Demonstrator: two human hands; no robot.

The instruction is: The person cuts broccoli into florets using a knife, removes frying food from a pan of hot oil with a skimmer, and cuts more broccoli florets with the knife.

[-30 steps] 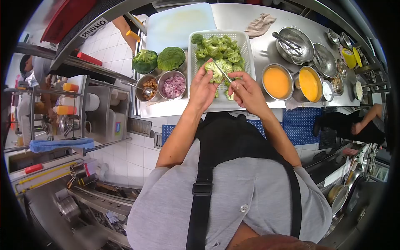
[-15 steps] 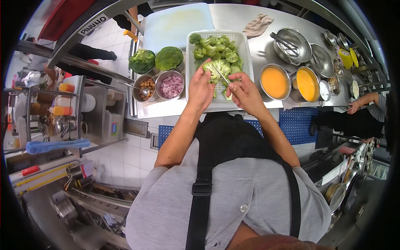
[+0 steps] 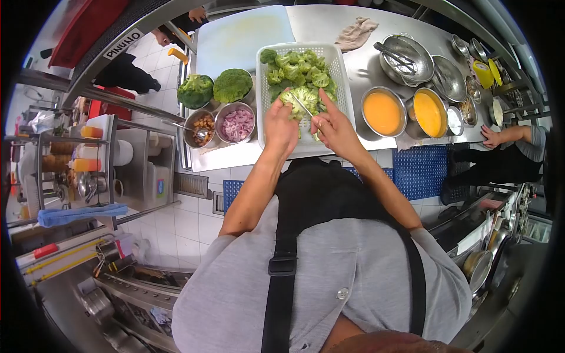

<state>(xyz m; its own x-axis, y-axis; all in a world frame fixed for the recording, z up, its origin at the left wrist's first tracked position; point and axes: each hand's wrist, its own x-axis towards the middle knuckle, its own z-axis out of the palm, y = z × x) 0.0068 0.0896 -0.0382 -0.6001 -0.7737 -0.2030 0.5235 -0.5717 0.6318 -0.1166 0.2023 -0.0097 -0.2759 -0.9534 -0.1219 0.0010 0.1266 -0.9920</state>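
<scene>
My left hand (image 3: 281,126) is closed on a broccoli head (image 3: 305,99), its pale cut stem side facing up. My right hand (image 3: 336,126) grips a small knife (image 3: 303,104), whose thin blade lies across the broccoli. Both hands are over the near part of a white perforated basket (image 3: 348,97). Cut broccoli florets (image 3: 301,66) fill the basket's far part. Fingers hide the knife's handle and some of the broccoli.
Left of the basket stand two whole broccoli heads (image 3: 233,86), a bowl of chopped red onion (image 3: 236,123) and a bowl of brown pieces (image 3: 203,128). Rightward are two containers of orange liquid (image 3: 382,113), metal bowls (image 3: 412,44) and a cloth (image 3: 356,33). A co-worker's hand (image 3: 490,136) touches the table's right edge.
The view has shifted slightly. My left fingers have curled further round the broccoli, and the knife remains across it. At right, the co-worker's hand has moved up to the table edge.
</scene>
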